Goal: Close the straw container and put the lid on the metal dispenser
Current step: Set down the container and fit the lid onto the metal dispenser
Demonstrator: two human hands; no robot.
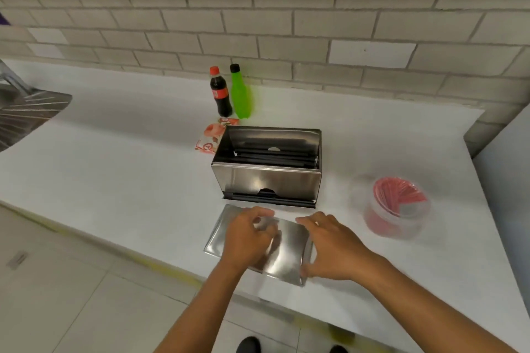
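An open metal dispenser (269, 178) stands on the white counter with black straws lying inside it. Its flat metal lid (286, 249) lies on the counter just in front of it. My left hand (249, 238) rests on top of the lid with fingers curled. My right hand (329, 249) is at the lid's right edge, thumb under the near corner and fingers spread over the top. A round clear straw container (397, 206) full of red straws sits to the right; it is blurred and I cannot tell whether it has a lid on.
A cola bottle (220, 92) and a green bottle (241, 92) stand at the tiled back wall. A red-and-white packet (210, 137) lies behind the dispenser's left end. A steel sink drainer (28, 114) is at far left. The counter's front edge runs under my forearms.
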